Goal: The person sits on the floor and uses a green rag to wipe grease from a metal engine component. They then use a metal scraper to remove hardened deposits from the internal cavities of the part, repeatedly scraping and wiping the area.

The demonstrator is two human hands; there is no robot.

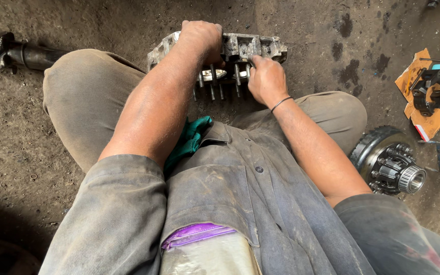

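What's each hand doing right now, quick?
Left hand: closed over the top of the metal cylinder head.
Right hand: fingertips pressed on it near the valve stems.

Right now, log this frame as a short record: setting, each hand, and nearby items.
Setting: person seated on oily dirt floor
Left hand: grip over top of grey metal engine block with protruding stems
Right hand: fingers at the stems
Lap: green cloth
Right side: black wheel hub with studs; orange cardboard holding dark parts

Left hand (199, 38) curled forward, right hand (266, 79) beside it, fingers bent.
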